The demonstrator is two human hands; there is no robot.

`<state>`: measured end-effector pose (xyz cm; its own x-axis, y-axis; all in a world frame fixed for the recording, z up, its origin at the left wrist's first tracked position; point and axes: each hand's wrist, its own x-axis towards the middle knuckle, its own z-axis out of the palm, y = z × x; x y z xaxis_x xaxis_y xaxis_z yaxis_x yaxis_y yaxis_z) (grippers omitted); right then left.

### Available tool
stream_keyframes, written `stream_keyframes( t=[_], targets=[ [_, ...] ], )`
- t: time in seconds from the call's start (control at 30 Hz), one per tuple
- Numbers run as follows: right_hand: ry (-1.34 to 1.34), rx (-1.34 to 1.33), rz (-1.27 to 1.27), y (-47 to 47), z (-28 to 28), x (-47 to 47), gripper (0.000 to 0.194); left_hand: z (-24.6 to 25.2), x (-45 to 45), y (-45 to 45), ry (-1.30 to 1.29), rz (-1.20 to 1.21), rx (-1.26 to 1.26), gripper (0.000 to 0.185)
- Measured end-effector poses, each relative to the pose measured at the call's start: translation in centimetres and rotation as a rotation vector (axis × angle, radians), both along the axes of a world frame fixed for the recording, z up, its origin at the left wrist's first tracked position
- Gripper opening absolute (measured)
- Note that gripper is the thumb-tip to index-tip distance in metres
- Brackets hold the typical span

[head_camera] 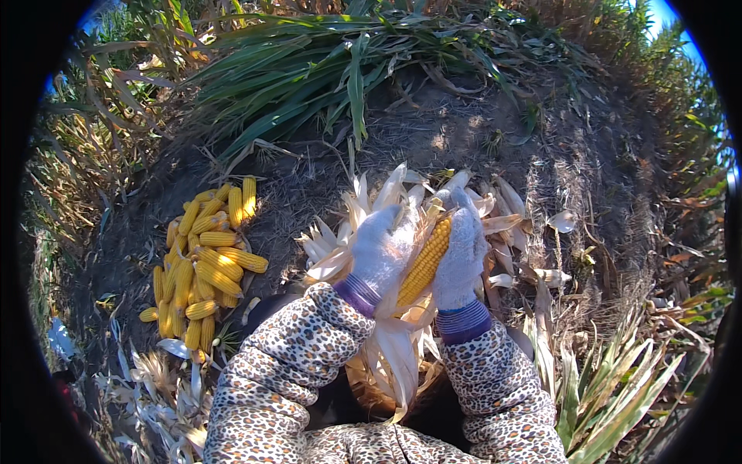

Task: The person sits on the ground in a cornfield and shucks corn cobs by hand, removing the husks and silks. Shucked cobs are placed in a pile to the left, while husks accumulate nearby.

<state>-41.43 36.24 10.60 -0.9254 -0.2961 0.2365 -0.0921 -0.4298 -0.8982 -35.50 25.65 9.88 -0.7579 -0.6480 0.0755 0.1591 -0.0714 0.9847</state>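
A yellow ear of corn point(426, 261) is held at a slant before me, its kernels bare along the near side. Pale dry husk point(394, 348) hangs peeled back below its lower end. My right hand point(462, 249), in a white knit glove with a purple cuff, grips the ear along its right side. On the left side of the ear my left hand point(379, 246), gloved alike, is closed on the husk; its fingertips are partly hidden. More dry husks point(324, 249) lie spread behind and around both hands.
A pile of husked corn ears point(203, 261) lies on the soil at the left. Cut green corn stalks point(290, 81) are heaped at the far side. Loose husks point(156, 394) litter the lower left, and leafy stalks point(608, 383) lie at the lower right. Standing corn point(678, 116) borders the ground.
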Motion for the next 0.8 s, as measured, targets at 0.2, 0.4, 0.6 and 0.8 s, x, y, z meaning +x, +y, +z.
stream_keyframes(
  t=[0.2,0.4,0.6,0.8],
  targets=[
    [-0.380,-0.006,0.351,0.6,-0.7,0.7,0.058,1.4,1.4,-1.6,-0.163,-0.061,-0.012,0.036],
    [-0.289,0.213,0.402,0.9,-1.3,0.2,0.052,2.4,1.5,-0.8,0.033,-0.185,0.259,0.036],
    [0.249,0.573,0.346,1.3,-0.7,-0.6,0.071,2.6,1.2,-1.2,0.133,-0.183,-0.413,0.046],
    [0.555,0.624,0.261,1.5,0.6,-0.4,0.069,1.5,1.4,-1.2,0.158,-0.048,-0.363,0.030]
  ],
)
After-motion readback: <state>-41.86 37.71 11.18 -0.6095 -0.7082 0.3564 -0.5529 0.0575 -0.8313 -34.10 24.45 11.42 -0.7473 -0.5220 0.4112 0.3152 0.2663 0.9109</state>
